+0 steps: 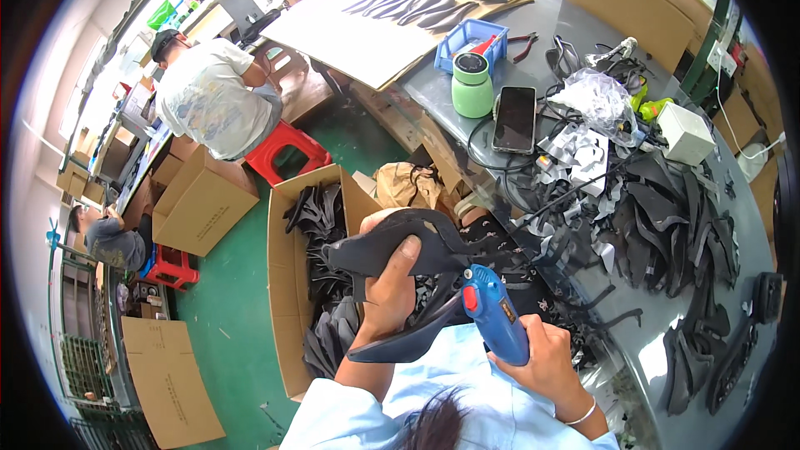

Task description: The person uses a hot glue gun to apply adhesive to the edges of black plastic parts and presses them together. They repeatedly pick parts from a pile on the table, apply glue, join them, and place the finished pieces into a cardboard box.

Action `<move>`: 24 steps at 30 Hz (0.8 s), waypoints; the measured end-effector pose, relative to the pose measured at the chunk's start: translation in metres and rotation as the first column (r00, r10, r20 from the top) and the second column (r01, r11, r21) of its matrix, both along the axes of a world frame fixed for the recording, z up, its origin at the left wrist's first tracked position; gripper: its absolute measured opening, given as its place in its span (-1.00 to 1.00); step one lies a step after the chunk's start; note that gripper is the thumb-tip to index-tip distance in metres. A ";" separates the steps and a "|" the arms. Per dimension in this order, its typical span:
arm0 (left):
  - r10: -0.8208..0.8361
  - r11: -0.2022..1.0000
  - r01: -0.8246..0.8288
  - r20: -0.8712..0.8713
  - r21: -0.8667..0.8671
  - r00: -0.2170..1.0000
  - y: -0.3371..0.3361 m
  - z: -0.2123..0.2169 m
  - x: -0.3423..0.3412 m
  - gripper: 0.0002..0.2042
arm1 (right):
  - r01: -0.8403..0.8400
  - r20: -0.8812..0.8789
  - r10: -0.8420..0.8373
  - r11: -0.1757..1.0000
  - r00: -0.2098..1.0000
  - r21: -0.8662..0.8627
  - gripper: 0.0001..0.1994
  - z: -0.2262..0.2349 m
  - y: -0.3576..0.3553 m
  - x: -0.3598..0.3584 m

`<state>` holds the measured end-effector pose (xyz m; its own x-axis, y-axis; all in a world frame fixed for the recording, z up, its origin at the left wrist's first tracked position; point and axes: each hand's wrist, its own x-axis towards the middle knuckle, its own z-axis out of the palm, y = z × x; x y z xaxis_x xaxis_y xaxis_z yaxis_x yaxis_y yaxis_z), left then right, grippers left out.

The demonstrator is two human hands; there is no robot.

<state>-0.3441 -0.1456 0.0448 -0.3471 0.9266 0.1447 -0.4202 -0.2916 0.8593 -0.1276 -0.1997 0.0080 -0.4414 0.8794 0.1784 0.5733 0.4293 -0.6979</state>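
Note:
My left hand (390, 290) is closed around a black, curved, padded piece (371, 252), its thumb pressed on the surface. Bent strips of the same black material stretch right and down from it. In my right hand (546, 362) is a blue handheld tool (502, 325) with a red button, gripped by its lower end. The tool's head sits right beside the black strips; I cannot tell whether it touches them. Just left of my left hand stands an open cardboard box (286, 317) holding many dark curved pieces.
The grey table (650, 367) on the right carries a heap of black pieces (667, 217), scraps, a plastic bag (596, 100), a phone (515, 119), a green bottle (472, 87), a blue basket (492, 33) and pliers (525, 47). Two people (212, 92) sit at the left near red stools (287, 150).

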 end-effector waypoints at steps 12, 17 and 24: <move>0.069 0.993 -0.060 -0.089 0.103 0.994 -0.006 -0.028 0.015 -0.68 | -0.019 -0.160 0.009 0.998 0.987 -0.062 -0.49 0.013 0.001 -0.007; 0.073 0.994 -0.070 -0.042 0.085 0.996 -0.009 -0.026 0.024 -0.65 | -0.019 -0.176 0.007 0.997 0.984 -0.068 -0.48 0.014 0.002 -0.008; -0.022 1.000 0.022 0.025 0.002 0.999 -0.015 -0.017 0.024 -0.67 | 0.004 -0.116 -0.001 1.000 0.993 0.026 -0.49 0.014 0.005 -0.007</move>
<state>-0.3196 -0.1607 0.0278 -0.3302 0.9338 0.1378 -0.4479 -0.2835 0.8479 -0.1345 -0.1947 0.0225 -0.4144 0.8749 0.2508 0.4905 0.4468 -0.7482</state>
